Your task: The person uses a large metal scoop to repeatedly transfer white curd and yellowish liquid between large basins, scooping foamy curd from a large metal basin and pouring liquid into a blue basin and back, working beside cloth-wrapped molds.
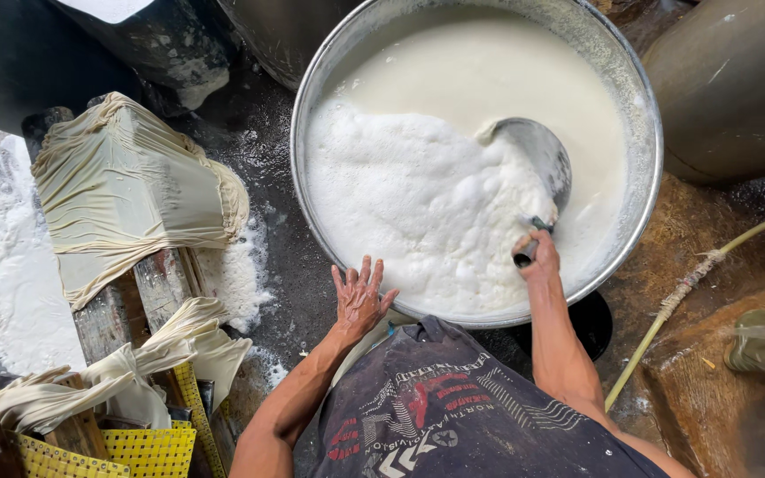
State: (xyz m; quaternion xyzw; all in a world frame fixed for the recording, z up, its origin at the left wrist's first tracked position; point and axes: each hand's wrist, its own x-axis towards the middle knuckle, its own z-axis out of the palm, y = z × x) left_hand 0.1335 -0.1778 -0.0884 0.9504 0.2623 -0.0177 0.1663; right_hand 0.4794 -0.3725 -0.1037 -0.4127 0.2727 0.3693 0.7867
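A: Head view, from the top. What has the right hand [537, 257] got?

B: Its grip is closed around the dark handle end of a metal ladle [537, 168]. The ladle's bowl sits in the white liquid, at the edge of the foam [418, 199]

A: Which way does the ladle lie?

B: Its long axis runs from the hand up and away from the person, leaning slightly to the right. The bowl end points toward the far side of the basin [639, 97], the handle end back toward the body

A: And the basin itself?

B: A big round metal one on the dark wet floor [258, 142], filled with milky white liquid. Thick foam covers the near left part, smoother liquid lies at the far side and right

A: The left hand [360, 296]?

B: Open, fingers spread, holding nothing. It rests at the near rim of the basin, well left of the ladle; whether the palm presses on the rim I cannot tell

A: Anything else around?

B: At left, a block wrapped in cream cloth [130, 190] sits on wooden planks, white spill beside it. Nearer, more wrung cloth [117, 372] lies over yellow perforated crates [148, 447]. At right, a thin pale hose [692, 288] crosses the brown ground
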